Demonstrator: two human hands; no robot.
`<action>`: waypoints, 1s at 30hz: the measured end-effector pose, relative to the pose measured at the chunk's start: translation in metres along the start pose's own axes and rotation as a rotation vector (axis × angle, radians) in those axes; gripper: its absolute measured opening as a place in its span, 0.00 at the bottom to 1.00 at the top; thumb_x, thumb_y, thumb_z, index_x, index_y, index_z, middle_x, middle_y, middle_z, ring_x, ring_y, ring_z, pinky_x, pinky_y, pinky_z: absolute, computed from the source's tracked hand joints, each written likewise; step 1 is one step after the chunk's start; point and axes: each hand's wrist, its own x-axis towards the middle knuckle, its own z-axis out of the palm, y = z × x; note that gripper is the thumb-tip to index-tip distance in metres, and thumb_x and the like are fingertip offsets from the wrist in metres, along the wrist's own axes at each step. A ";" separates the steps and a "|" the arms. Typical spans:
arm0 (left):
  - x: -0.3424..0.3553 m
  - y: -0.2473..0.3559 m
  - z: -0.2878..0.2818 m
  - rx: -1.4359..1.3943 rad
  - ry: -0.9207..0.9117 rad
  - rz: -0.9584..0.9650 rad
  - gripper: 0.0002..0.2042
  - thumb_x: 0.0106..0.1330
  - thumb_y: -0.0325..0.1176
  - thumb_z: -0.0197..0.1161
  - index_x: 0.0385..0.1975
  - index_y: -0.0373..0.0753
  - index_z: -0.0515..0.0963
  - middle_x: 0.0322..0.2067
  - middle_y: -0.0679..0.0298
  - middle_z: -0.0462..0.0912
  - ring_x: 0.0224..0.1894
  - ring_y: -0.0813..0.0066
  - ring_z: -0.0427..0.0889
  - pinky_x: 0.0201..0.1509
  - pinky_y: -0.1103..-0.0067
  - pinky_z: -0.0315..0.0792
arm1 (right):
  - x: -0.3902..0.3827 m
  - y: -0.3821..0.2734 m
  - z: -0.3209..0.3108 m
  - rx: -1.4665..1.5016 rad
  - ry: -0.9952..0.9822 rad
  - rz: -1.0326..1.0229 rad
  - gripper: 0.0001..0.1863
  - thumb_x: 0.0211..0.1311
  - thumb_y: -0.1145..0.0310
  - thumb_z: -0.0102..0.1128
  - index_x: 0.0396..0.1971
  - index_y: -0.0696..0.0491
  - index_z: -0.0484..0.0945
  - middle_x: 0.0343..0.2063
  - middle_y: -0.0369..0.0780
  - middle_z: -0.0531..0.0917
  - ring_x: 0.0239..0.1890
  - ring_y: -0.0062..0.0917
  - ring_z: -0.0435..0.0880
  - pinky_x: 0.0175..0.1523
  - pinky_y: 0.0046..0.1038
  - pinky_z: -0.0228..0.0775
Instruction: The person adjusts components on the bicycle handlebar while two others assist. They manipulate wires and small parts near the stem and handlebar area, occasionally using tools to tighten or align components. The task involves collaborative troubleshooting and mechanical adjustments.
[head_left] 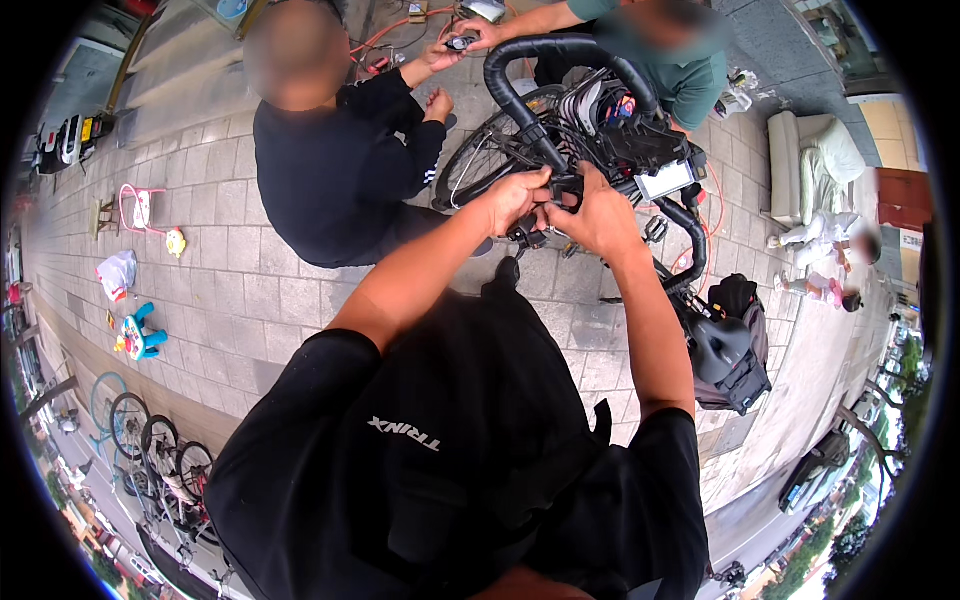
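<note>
A bicycle with a black drop handlebar (560,50) stands in front of me on grey paving. My left hand (513,199) and my right hand (598,214) are closed together on a small black part (560,187) at the middle of the bar. A black mount with a white-faced display (667,180) sits just right of my hands. A bundle of cables (590,100) runs above them. The front wheel (485,150) shows behind the bar.
A person in black (330,160) crouches to the left of the bicycle; another in a green shirt (690,75) bends over it from behind, holding a small device (462,42). A black bag (730,350) lies at right. Toys (140,335) and parked bicycles (160,450) are at left.
</note>
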 end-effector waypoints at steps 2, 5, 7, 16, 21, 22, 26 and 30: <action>0.001 -0.003 0.004 0.000 0.015 0.030 0.25 0.85 0.56 0.46 0.61 0.41 0.77 0.48 0.57 0.89 0.29 0.70 0.82 0.29 0.74 0.75 | 0.003 0.012 0.008 -0.004 0.055 -0.057 0.51 0.52 0.48 0.76 0.67 0.69 0.70 0.48 0.58 0.88 0.48 0.51 0.91 0.55 0.44 0.83; 0.015 -0.015 0.003 -0.027 0.025 0.015 0.25 0.85 0.56 0.45 0.58 0.41 0.79 0.46 0.59 0.90 0.27 0.71 0.81 0.29 0.73 0.74 | 0.008 0.025 0.004 0.095 -0.006 -0.032 0.48 0.56 0.46 0.75 0.65 0.71 0.73 0.51 0.63 0.86 0.53 0.54 0.89 0.60 0.43 0.80; 0.019 -0.012 0.008 -0.040 0.058 0.009 0.25 0.85 0.55 0.45 0.55 0.40 0.81 0.43 0.61 0.90 0.26 0.72 0.79 0.29 0.73 0.74 | 0.013 0.025 -0.002 0.055 0.031 -0.071 0.48 0.58 0.45 0.75 0.65 0.71 0.74 0.53 0.64 0.85 0.55 0.54 0.88 0.62 0.43 0.79; 0.043 0.012 0.019 -0.109 0.270 0.031 0.17 0.77 0.55 0.66 0.36 0.48 0.80 0.24 0.72 0.79 0.21 0.81 0.74 0.20 0.79 0.66 | 0.016 0.031 0.020 0.068 0.212 -0.013 0.46 0.71 0.39 0.66 0.65 0.72 0.73 0.56 0.68 0.82 0.58 0.62 0.84 0.62 0.49 0.78; 0.033 0.009 0.019 -0.112 0.240 0.109 0.14 0.77 0.51 0.68 0.36 0.49 0.81 0.24 0.73 0.78 0.21 0.83 0.74 0.21 0.80 0.66 | 0.016 0.036 0.028 -0.002 0.179 -0.046 0.49 0.71 0.40 0.66 0.74 0.66 0.63 0.62 0.67 0.77 0.53 0.62 0.86 0.56 0.50 0.81; 0.032 0.010 0.017 -0.113 0.243 0.116 0.13 0.76 0.50 0.68 0.37 0.49 0.83 0.23 0.74 0.79 0.20 0.84 0.74 0.21 0.80 0.68 | 0.018 0.034 0.026 -0.006 0.144 -0.037 0.49 0.71 0.40 0.66 0.75 0.65 0.63 0.63 0.66 0.77 0.54 0.62 0.85 0.57 0.50 0.80; 0.035 0.009 0.010 -0.135 0.252 0.121 0.13 0.76 0.51 0.69 0.38 0.49 0.84 0.23 0.74 0.79 0.20 0.84 0.74 0.22 0.80 0.69 | 0.018 0.016 0.024 -0.065 0.102 0.067 0.46 0.70 0.38 0.65 0.73 0.61 0.66 0.63 0.61 0.78 0.54 0.61 0.86 0.58 0.50 0.79; 0.036 0.012 0.018 -0.089 0.288 0.110 0.17 0.75 0.53 0.69 0.31 0.47 0.80 0.20 0.73 0.77 0.18 0.82 0.74 0.21 0.80 0.69 | 0.012 0.012 0.020 -0.030 0.162 0.046 0.49 0.70 0.36 0.63 0.69 0.68 0.69 0.55 0.67 0.82 0.53 0.61 0.86 0.56 0.51 0.80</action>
